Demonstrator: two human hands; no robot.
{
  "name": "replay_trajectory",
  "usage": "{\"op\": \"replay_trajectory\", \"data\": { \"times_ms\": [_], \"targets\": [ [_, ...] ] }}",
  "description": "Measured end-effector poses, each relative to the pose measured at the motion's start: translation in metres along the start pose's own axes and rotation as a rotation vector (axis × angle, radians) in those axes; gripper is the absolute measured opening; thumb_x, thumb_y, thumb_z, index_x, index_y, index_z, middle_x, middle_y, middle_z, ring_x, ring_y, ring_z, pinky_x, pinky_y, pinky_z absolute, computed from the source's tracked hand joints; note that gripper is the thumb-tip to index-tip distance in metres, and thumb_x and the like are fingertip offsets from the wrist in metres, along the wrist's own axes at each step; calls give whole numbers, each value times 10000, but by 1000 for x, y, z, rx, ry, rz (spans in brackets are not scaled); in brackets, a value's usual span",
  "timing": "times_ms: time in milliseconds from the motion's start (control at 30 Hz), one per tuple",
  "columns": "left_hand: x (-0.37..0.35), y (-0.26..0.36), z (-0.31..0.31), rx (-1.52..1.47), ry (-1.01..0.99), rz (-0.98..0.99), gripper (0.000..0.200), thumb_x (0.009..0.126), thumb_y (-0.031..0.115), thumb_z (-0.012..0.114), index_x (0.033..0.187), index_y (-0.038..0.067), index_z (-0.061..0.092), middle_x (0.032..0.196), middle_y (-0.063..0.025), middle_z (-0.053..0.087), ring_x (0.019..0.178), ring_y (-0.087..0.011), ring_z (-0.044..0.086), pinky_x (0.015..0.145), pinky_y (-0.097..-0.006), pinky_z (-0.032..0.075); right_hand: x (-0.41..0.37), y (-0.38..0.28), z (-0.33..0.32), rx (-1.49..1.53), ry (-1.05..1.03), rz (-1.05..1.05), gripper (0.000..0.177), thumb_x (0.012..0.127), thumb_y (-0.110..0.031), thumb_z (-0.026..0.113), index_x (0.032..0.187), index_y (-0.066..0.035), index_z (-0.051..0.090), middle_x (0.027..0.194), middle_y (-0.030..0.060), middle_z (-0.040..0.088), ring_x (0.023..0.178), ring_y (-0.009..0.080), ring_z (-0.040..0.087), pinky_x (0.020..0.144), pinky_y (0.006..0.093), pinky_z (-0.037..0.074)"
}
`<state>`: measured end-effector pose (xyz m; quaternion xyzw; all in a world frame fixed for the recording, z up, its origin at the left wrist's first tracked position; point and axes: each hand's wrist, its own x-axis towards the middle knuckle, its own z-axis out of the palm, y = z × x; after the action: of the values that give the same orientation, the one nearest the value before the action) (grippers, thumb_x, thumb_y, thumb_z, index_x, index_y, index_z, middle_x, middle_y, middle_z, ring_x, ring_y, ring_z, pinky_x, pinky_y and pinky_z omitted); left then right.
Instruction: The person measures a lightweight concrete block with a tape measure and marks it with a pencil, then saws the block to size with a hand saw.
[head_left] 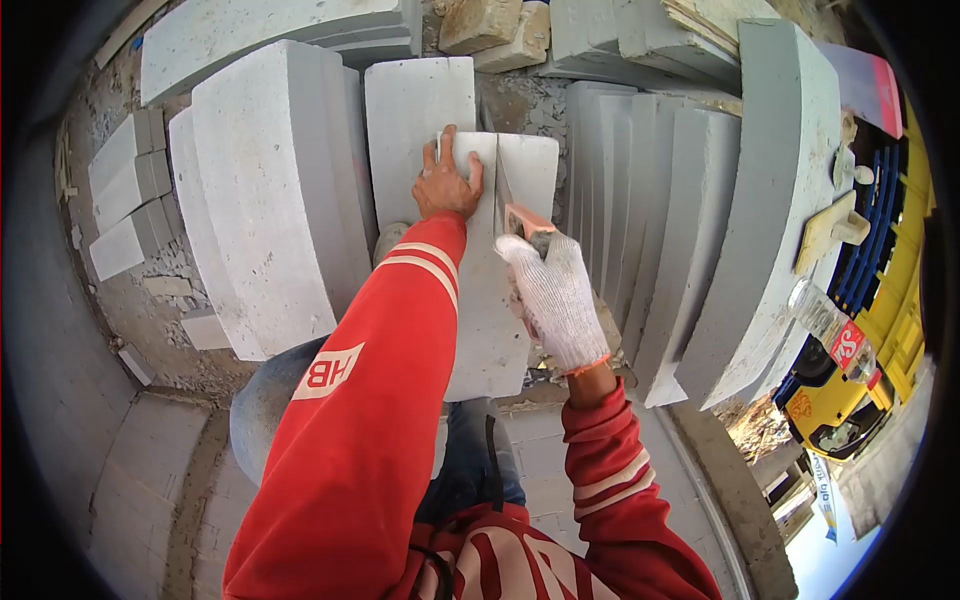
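A pale grey lightweight concrete block (480,335) lies lengthwise in front of me, with a straight cut running in from its far end. My left hand (447,188), bare, presses on the far left part of this block with its fingers spread. In a white knitted glove, my right hand (556,300) is closed round the orange handle of a handsaw (530,218). The saw's thin blade stands in the cut, seen almost edge-on, and most of it is hidden. Beyond my left hand, another block (420,95) lies flat.
Large blocks stand in rows at the left (265,190) and right (690,230). Smaller cut pieces (130,165) lie far left among rubble. On the right-hand blocks are a plastic bottle (835,325) and a wooden-handled float (828,232). A yellow truck (835,410) is beyond.
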<state>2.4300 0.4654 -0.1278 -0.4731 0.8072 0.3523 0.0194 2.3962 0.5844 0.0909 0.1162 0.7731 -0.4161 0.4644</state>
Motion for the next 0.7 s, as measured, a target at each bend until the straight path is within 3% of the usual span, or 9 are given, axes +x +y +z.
{"op": "replay_trajectory", "data": {
  "times_ms": [100,233,267,333,433,533,600,667,700],
  "targets": [
    [-22,-8,3,46,-25,-26,602,965,469,545,1532,300,438,1483,-209,522,1079,-517,681,926,-595,544,-49,5,-16,176,-18,196,310,960,-314,734,922,-30,615,594,-28,512,503,62,529,459,266,426],
    [-29,-11,5,63,-33,-12,606,958,476,546,1529,304,440,1481,-212,522,1085,-519,679,933,-592,545,32,23,-4,-26,-60,83,390,952,-361,735,775,-33,621,564,-18,518,468,71,515,408,271,382],
    [-27,-10,7,66,-23,-6,609,954,475,550,1529,305,441,1480,-216,521,1087,-518,679,936,-591,546,51,23,3,78,-64,8,310,952,-361,735,887,-86,607,615,-23,546,455,74,498,403,242,385],
    [-13,-11,7,64,26,16,616,944,473,558,1525,303,445,1475,-223,522,1091,-516,679,928,-584,554,57,26,9,16,-56,20,289,955,-332,729,915,-69,616,613,-21,545,455,74,500,405,242,390],
    [-11,-13,8,25,16,32,614,946,471,552,1525,300,444,1466,-223,526,1093,-512,681,919,-578,561,-11,40,7,11,-6,-15,331,952,-307,716,866,7,659,565,-11,525,505,81,556,437,268,409],
    [-25,-8,-1,87,-26,-34,610,948,465,553,1522,289,447,1457,-219,530,1072,-499,691,919,-580,556,-68,37,-7,108,52,129,280,955,-279,709,933,-2,678,555,-10,520,505,73,552,438,262,408],
    [-15,-10,5,61,24,21,608,952,466,555,1520,281,442,1454,-209,534,1053,-494,694,913,-588,550,-41,27,-8,178,-12,82,295,952,-308,713,884,-24,676,548,-8,521,484,70,538,424,264,403],
    [-20,-10,5,67,-3,18,609,952,464,554,1521,279,440,1451,-206,537,1053,-495,693,912,-588,550,28,29,0,-17,-36,33,346,948,-342,716,817,-27,660,544,-4,529,451,82,519,404,280,394],
    [-14,-7,3,65,4,9,610,952,461,554,1522,278,438,1448,-202,539,1052,-496,691,910,-588,550,52,38,6,168,-71,-20,410,943,-370,721,743,-24,628,538,0,523,423,96,499,388,300,383]
  ]
}}
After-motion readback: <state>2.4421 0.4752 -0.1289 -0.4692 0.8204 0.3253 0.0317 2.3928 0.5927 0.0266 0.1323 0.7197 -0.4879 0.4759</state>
